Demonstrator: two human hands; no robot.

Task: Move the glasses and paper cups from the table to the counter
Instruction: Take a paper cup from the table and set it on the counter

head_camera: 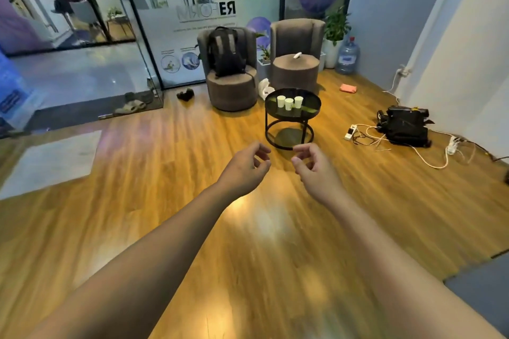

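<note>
Three white paper cups [289, 102] stand in a row on a small round black table [311, 110] with a dark glass top, some way ahead of me across the wooden floor. No glasses can be made out on it. My left hand [246, 167] and my right hand [314, 164] are stretched out in front of me, well short of the table, above the floor. Both hands hold nothing, and their fingers are loosely curled and apart. The counter is not in view.
Two grey armchairs [296, 63] stand behind the table; the left one holds a black backpack [225, 52]. A black bag [405, 125], power strips and cables [429, 157] lie on the floor at right. Sandals [132, 106] lie by the glass door at left. A water bottle [347, 56] stands in the corner.
</note>
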